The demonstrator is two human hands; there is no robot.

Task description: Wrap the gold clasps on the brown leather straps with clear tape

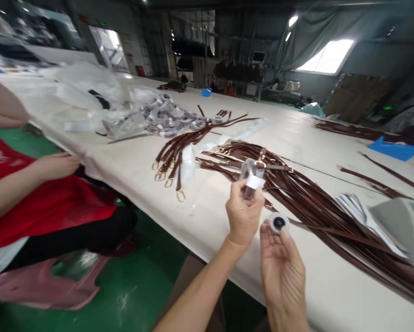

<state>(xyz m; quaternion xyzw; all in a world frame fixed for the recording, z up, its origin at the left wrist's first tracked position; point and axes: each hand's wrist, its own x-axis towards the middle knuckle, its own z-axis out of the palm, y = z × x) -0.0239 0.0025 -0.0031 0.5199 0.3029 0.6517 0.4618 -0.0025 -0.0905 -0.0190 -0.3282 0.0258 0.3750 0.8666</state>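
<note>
A small clear packet (pixel 251 179) with a white tab is pinched at its lower end between the thumb and fingers of the left hand (pixel 243 216), held upright above the table's near edge and in front of the straps. Just below and to the right, a round white disc (pixel 279 223) with a dark centre sits at the fingertips of the right hand (pixel 283 272), whose palm faces up with the fingers loosely curled about the disc; disc and packet are near each other but apart. Behind both hands a wide bundle of brown straps (pixel 317 207) with gold fittings fans across the pale table (pixel 131 170) toward the right edge. A second, smaller bunch of straps (pixel 174 154) with gold clasps lies further left, beside a clear bag (pixel 239 134). Beyond it is a heap of grey-and-white tags (pixel 167 117), then crumpled clear plastic (pixel 85 92). At right, a stack of white sheets (pixel 357 207) lies on the straps next to a blurred grey object (pixel 402 226). A blue tray (pixel 393 150) rests at far right; what it holds cannot be told. At left, another person in a red top (pixel 37 203) sits with a hand (pixel 56 165) at the table's edge.
</note>
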